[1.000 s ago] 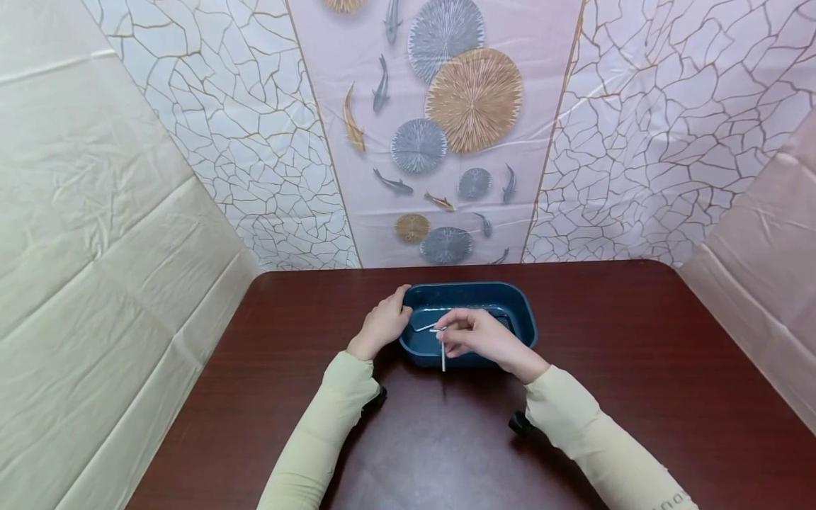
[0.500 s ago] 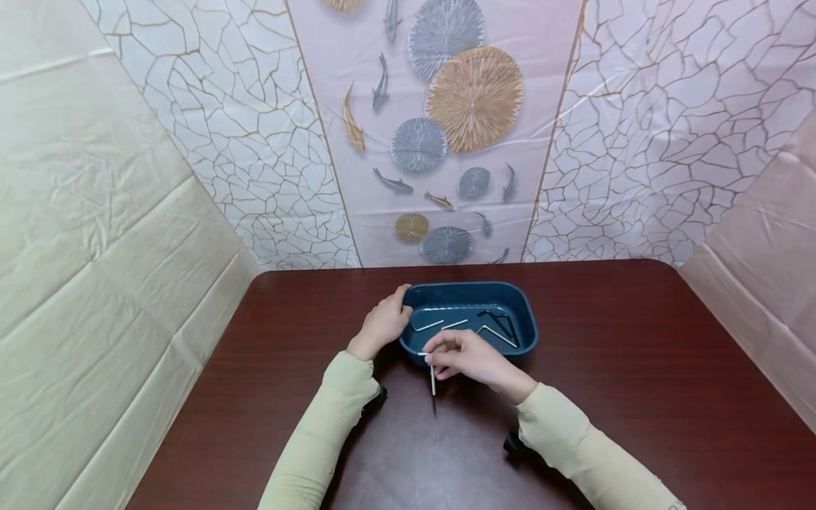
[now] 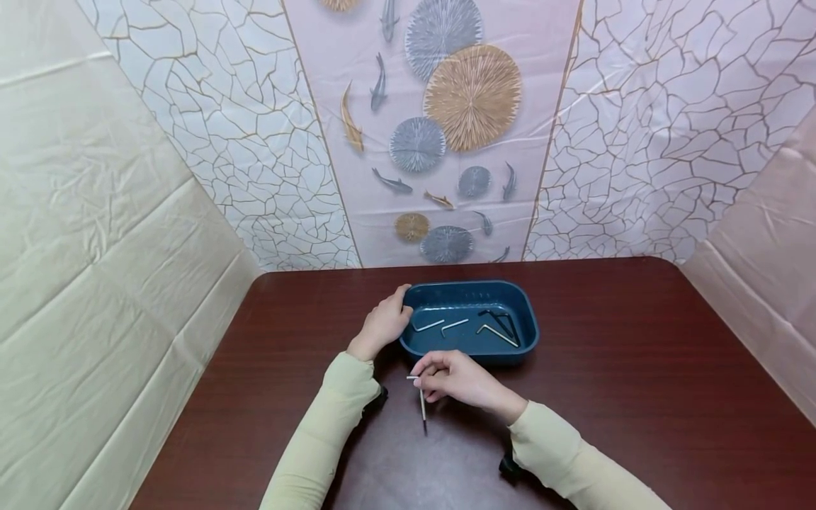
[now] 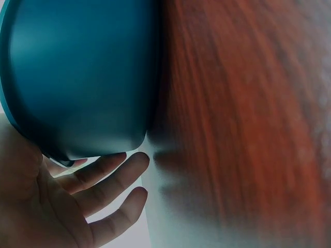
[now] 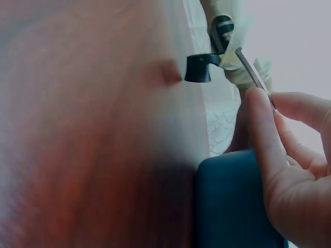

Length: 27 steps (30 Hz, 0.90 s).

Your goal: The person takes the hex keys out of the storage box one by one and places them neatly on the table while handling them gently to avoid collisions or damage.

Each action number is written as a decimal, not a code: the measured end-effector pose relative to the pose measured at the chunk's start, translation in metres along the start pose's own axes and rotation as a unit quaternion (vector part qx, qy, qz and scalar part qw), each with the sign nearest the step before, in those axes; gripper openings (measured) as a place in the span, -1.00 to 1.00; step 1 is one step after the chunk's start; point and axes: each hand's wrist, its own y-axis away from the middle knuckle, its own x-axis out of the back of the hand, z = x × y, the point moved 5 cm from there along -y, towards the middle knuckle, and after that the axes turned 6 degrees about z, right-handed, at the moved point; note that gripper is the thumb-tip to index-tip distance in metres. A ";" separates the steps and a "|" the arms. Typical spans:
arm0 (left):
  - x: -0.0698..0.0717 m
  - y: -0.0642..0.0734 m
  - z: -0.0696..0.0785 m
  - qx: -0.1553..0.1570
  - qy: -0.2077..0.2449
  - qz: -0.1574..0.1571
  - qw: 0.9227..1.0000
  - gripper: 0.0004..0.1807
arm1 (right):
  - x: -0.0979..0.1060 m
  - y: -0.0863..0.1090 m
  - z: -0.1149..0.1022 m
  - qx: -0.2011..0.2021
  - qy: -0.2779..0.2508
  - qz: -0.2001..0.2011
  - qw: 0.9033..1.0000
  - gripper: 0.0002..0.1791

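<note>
My right hand (image 3: 455, 381) pinches an L-shaped hex key (image 3: 422, 405) between thumb and fingertips, in front of a blue plastic tub (image 3: 446, 292). The key's short arm points left and its long arm hangs downward. In the right wrist view the silver hex key (image 5: 252, 72) sticks out past the thumb. At the tub's left end, my left hand (image 3: 381, 324) holds the rim. The left wrist view has its fingers (image 4: 111, 186) slightly bent along the outer end wall. Inside the tub lie two silver hex keys (image 3: 455, 326), a gold-toned one (image 3: 500, 336) and black ones (image 3: 508, 327).
The dark red-brown wooden table (image 3: 605, 368) carries the tub near its back edge. Behind it hangs a patterned curtain (image 3: 472, 99), with pale cloth walls (image 3: 127, 248) on both sides. A dark wrist mount (image 3: 510, 467) sits under the right sleeve.
My right hand has moved from over the tub toward me and slightly left, carrying the hex key out past the front rim. The keys inside are now uncovered. My left hand stays put.
</note>
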 end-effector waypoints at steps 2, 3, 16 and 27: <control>0.000 0.000 0.000 0.001 0.001 0.000 1.000 -0.41 | -0.003 0.000 0.002 0.000 0.007 0.001 1.000 -0.75; 0.000 -0.001 0.000 0.000 0.002 0.000 1.000 -0.41 | -0.003 0.000 0.004 0.000 0.010 0.003 1.000 -0.75; -0.002 0.000 -0.003 -0.003 0.013 -0.001 1.000 -0.41 | -0.007 0.001 0.011 -0.009 0.040 0.007 0.999 -0.84; -0.001 0.000 -0.001 -0.004 0.009 -0.009 1.000 -0.41 | -0.009 -0.001 0.017 -0.005 0.073 -0.002 0.997 -0.85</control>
